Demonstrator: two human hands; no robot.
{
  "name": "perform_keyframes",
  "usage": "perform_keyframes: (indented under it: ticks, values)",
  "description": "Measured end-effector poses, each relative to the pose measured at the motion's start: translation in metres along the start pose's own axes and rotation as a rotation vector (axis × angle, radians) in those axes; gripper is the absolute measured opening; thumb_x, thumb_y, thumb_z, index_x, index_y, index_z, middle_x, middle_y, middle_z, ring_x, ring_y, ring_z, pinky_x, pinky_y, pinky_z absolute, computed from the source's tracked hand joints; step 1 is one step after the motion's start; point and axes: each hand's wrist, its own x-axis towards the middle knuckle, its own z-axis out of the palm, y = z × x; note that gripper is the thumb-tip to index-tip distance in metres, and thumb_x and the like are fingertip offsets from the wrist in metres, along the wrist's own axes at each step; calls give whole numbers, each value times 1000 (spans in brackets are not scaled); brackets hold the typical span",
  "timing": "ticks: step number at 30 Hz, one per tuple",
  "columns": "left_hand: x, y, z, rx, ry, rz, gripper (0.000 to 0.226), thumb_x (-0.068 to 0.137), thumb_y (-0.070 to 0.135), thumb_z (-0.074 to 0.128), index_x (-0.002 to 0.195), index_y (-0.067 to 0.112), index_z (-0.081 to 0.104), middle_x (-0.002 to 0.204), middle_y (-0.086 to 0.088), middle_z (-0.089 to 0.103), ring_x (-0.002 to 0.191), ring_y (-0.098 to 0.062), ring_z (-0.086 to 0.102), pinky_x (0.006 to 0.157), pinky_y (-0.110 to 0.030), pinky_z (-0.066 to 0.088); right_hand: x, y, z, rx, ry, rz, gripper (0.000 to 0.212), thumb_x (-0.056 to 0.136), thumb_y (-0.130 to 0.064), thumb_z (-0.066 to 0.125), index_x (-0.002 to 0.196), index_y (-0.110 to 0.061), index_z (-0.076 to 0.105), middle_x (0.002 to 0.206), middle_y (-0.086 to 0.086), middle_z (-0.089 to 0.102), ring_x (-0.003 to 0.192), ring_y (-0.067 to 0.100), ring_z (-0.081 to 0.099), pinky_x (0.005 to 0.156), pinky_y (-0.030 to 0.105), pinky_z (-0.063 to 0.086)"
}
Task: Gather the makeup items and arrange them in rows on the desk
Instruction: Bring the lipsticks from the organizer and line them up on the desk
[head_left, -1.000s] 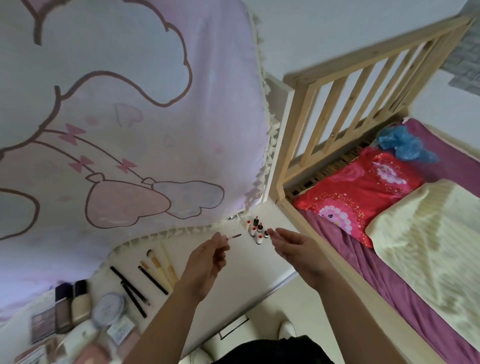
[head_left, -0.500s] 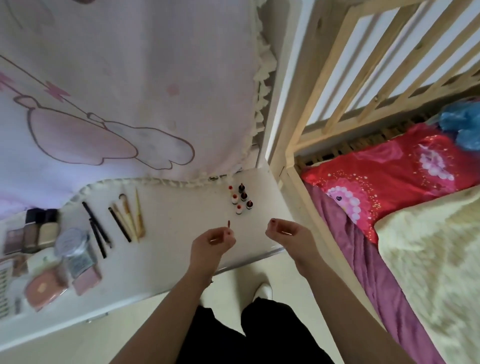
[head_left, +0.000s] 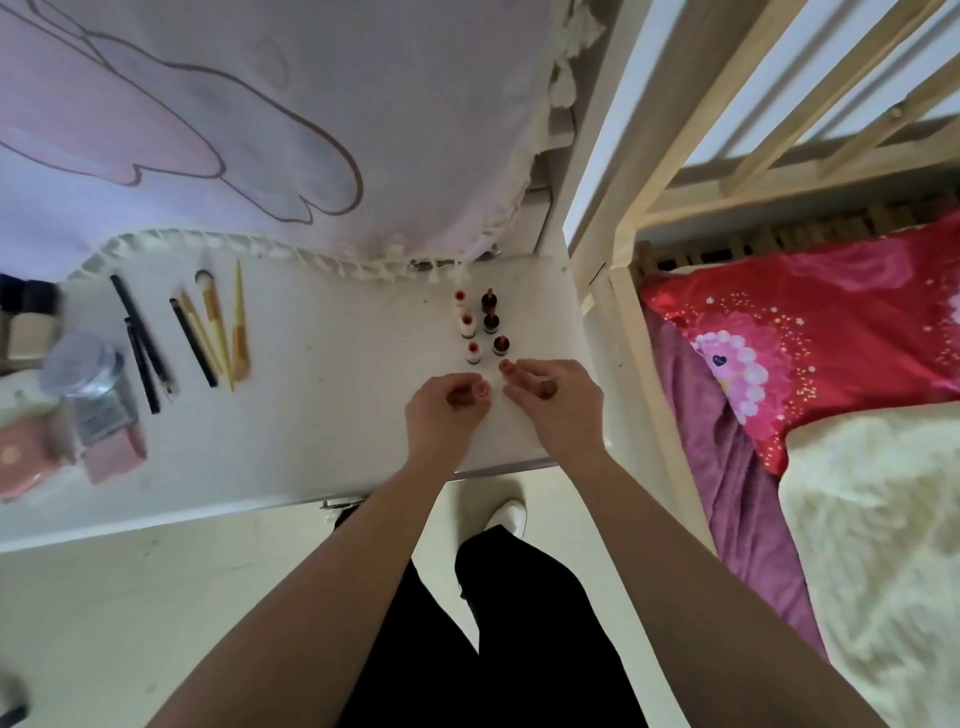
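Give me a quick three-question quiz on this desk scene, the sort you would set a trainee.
1. Multiple choice: how many small bottles stand in the group just beyond the person's hands? A) four B) six C) nine
2. True or false: the brushes lie to the left of the small bottles.
3. Fill the gap: the red pillow lies on the person's ___ side.

Key: 1) B, in two columns of three. 2) True. 3) right.
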Motion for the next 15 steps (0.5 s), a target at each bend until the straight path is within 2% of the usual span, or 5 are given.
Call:
perform_keyframes:
  ticks: [2, 7, 12, 15]
  values:
    - [4, 2, 2, 9, 19, -4, 14, 80, 23, 77, 93, 27, 73, 81, 16, 69, 77, -1, 65, 82, -18, 50, 5, 1, -5, -8, 7, -15, 23, 79, -38, 81, 101, -34, 76, 99, -18, 65, 81, -3, 64, 77, 4, 41]
    - [7, 4, 4, 38, 35, 1, 16, 80, 21, 77, 93, 27, 73, 82, 16, 66, 71, 6, 60, 81, -16, 48, 12, 8, -16, 117, -46, 14, 23, 81, -27, 81, 103, -27, 76, 91, -18, 74, 84, -7, 68, 84, 5, 46]
    - [9, 7, 7, 56, 43, -20, 19, 80, 22, 77, 98, 28, 73, 87, 12, 65, 69, 3, 56, 80, -18, 47, 21, 2, -11, 77, -170, -13, 22, 81, -33, 80, 103, -29, 77, 92, -19, 74, 87, -8, 66, 81, 0, 42]
    - [11, 6, 9, 74, 31, -20, 21, 80, 24, 76, 100, 29, 72, 95, 6, 67, 70, 1, 56, 77, -17, 46, 24, -1, -9, 38, -202, -36, 21, 83, -33, 79, 104, -29, 76, 91, -21, 72, 85, -14, 63, 78, -3, 38]
